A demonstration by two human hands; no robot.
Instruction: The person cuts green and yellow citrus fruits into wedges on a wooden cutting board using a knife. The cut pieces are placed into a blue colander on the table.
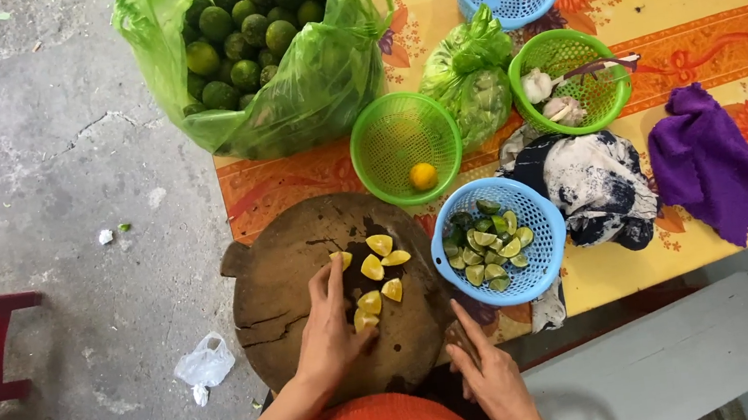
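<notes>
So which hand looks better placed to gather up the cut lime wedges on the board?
Left, probably. The left hand already rests on the round wooden board with its fingers among the yellow lime wedges. The right hand sits at the board's near edge, apart from them.

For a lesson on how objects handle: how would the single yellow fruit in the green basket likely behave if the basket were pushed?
The yellow fruit looks round and smooth, so it would probably roll about. It lies alone in the green basket, with nothing to block it. The basket's raised mesh wall would likely keep it from escaping.
</notes>
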